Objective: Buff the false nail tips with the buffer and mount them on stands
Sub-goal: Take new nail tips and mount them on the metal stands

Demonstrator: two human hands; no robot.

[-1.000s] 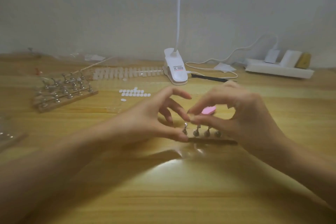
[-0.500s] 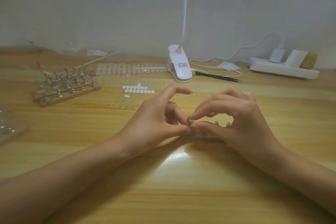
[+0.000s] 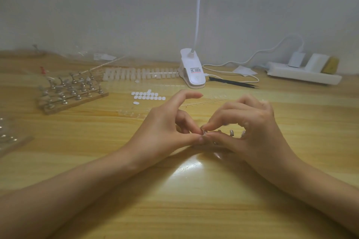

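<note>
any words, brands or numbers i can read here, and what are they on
Label on the lamp clip: a few lines of print, one reddish, too small and blurred to read.
Power strip: no print shows.
Nothing else in view shows text.

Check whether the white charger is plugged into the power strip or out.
Plugged in: the charger stands upright, seated on the power strip, its cable looping away.
</note>
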